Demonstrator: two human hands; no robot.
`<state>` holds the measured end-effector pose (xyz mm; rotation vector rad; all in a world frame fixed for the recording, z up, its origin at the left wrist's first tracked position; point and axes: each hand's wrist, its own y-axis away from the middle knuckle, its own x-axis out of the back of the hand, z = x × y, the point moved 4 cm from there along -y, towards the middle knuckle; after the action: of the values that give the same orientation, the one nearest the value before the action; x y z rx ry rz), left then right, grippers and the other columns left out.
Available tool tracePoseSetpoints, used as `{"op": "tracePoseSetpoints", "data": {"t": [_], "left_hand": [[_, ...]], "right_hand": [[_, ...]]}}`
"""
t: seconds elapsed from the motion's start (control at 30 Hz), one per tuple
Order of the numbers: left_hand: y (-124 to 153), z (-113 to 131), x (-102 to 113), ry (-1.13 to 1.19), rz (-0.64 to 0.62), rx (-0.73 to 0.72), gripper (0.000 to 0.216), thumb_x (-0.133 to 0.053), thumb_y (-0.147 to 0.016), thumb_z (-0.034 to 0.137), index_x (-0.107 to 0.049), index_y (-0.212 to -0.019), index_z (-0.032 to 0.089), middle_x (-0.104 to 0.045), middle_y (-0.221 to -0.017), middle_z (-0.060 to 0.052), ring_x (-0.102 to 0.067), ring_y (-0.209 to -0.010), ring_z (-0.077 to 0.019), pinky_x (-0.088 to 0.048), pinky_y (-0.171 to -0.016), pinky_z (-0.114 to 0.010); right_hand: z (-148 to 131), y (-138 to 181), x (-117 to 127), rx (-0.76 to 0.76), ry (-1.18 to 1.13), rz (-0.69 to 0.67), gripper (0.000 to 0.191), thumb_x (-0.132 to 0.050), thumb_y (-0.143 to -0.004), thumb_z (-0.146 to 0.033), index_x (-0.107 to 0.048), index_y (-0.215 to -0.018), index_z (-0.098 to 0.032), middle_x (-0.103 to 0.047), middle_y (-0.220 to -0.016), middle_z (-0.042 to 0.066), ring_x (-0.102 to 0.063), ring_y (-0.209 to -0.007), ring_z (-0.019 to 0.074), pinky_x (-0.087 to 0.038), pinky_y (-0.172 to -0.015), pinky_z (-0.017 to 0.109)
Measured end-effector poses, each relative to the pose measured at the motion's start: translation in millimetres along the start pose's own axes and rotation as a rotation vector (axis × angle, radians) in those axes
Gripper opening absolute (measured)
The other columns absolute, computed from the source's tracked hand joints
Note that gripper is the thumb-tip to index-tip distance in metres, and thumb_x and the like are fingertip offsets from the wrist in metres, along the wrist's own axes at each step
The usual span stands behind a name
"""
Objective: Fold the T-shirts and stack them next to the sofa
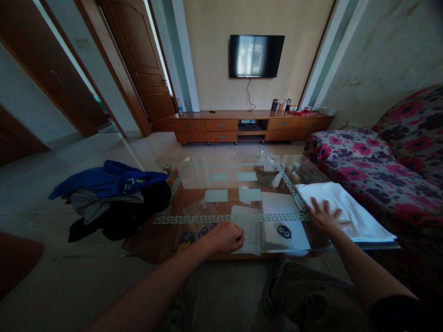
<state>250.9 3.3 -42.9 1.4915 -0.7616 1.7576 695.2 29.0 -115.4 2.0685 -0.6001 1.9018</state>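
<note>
My right hand [325,216] lies with its fingers spread on a folded white cloth [349,205], near the cloth's left edge. The cloth is flat on the right end of a glass-topped coffee table [277,216]. Closer to the middle of that table's front edge is my left hand [226,236], curled into a loose fist with nothing showing in it. A pile of clothes, with a blue garment [110,177] on top of grey and black ones [138,214], sits at the table's left end.
Through the glass, white boxes or papers [285,207] and a clear plastic bag [200,214] show on a lower shelf. A floral sofa [360,152] stands at the right. Farther off are a wooden TV cabinet [221,124] and a wall-mounted television [256,56].
</note>
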Motion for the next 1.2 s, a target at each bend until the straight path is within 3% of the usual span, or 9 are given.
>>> {"op": "tracePoseSetpoints", "data": {"t": [0.13,0.33,0.53,0.67,0.77,0.83,0.93,1.07,1.2], "left_hand": [[-1,-2,-3,0.0,-0.01,0.018,0.029,-0.051,-0.095,0.034,-0.072,-0.082,0.018,-0.073,-0.079,-0.011,-0.069,-0.073,-0.0209,-0.05,-0.069,-0.029],[-2,3,-1,-0.02,-0.003,-0.006,0.03,-0.05,-0.096,0.033,-0.072,-0.083,0.018,-0.074,-0.082,-0.011,-0.07,-0.075,-0.0216,-0.05,-0.07,-0.03],[-4,-19,1,-0.057,0.06,0.08,0.026,-0.051,-0.094,0.032,-0.071,-0.084,0.019,-0.073,-0.084,-0.01,-0.068,-0.077,-0.021,-0.048,-0.072,-0.03],[8,-65,32,-0.032,0.328,0.349,0.026,-0.046,-0.096,0.029,-0.069,-0.086,0.02,-0.069,-0.089,-0.009,-0.065,-0.086,-0.0221,-0.047,-0.082,-0.033],[40,-103,78,-0.039,0.706,0.745,0.021,-0.051,-0.091,0.027,-0.066,-0.102,0.017,-0.062,-0.108,-0.014,-0.059,-0.104,-0.0285,-0.045,-0.093,-0.041],[71,-119,111,-0.103,0.984,0.982,0.038,-0.055,-0.087,0.027,-0.057,-0.123,0.014,-0.053,-0.128,-0.02,-0.049,-0.122,-0.0349,-0.039,-0.102,-0.05],[115,-129,145,-0.214,1.255,1.206,0.061,-0.059,-0.082,0.026,-0.042,-0.138,0.011,-0.039,-0.144,-0.023,-0.035,-0.135,-0.0398,-0.028,-0.11,-0.056],[155,-145,146,-0.266,1.324,1.338,0.083,-0.066,-0.079,0.027,-0.025,-0.15,0.01,-0.027,-0.154,-0.026,-0.027,-0.14,-0.0432,-0.024,-0.111,-0.06],[173,-167,118,-0.169,1.233,1.451,0.059,-0.066,-0.08,0.029,-0.046,-0.133,0.012,-0.035,-0.151,-0.024,-0.031,-0.136,-0.0437,-0.028,-0.106,-0.061]], "right_hand": [[4,0,-1,-0.093,-0.115,-0.036,0.077,-0.012,-0.093,-0.074,-0.016,-0.162,-0.04,-0.007,-0.17,0.011,-0.002,-0.147,0.0584,0.004,-0.094,0.089],[-19,10,-6,0.03,-0.009,-0.039,0.087,-0.005,-0.094,-0.072,-0.015,-0.164,-0.02,-0.006,-0.17,0.015,-0.005,-0.153,0.0402,-0.006,-0.113,0.073],[-34,20,-3,0.071,0.028,-0.025,0.092,-0.003,-0.093,-0.073,-0.015,-0.164,-0.016,-0.007,-0.17,0.013,-0.004,-0.154,0.0357,-0.01,-0.116,0.069],[-33,23,2,0.08,0.018,-0.027,0.09,-0.003,-0.093,-0.073,-0.018,-0.163,-0.018,-0.009,-0.169,0.013,-0.006,-0.153,0.037,-0.01,-0.115,0.069],[-33,25,4,0.088,0.006,0.004,0.087,-0.003,-0.095,-0.071,-0.019,-0.163,-0.019,-0.012,-0.169,0.014,-0.008,-0.153,0.0368,-0.011,-0.115,0.069],[-34,26,5,0.085,-0.006,0.013,0.086,-0.004,-0.095,-0.07,-0.021,-0.162,-0.02,-0.014,-0.168,0.014,-0.01,-0.153,0.0369,-0.011,-0.114,0.069],[-34,26,8,0.066,-0.024,-0.006,0.083,-0.004,-0.096,-0.069,-0.024,-0.161,-0.022,-0.016,-0.168,0.013,-0.012,-0.152,0.0371,-0.012,-0.114,0.07],[-35,26,13,0.055,-0.028,-0.011,0.079,-0.006,-0.098,-0.066,-0.031,-0.159,-0.023,-0.02,-0.167,0.015,-0.017,-0.15,0.0376,-0.015,-0.112,0.072],[-36,29,15,0.077,-0.026,0.04,0.075,-0.007,-0.099,-0.065,-0.037,-0.155,-0.025,-0.026,-0.164,0.016,-0.024,-0.147,0.0362,-0.016,-0.111,0.072]]}}
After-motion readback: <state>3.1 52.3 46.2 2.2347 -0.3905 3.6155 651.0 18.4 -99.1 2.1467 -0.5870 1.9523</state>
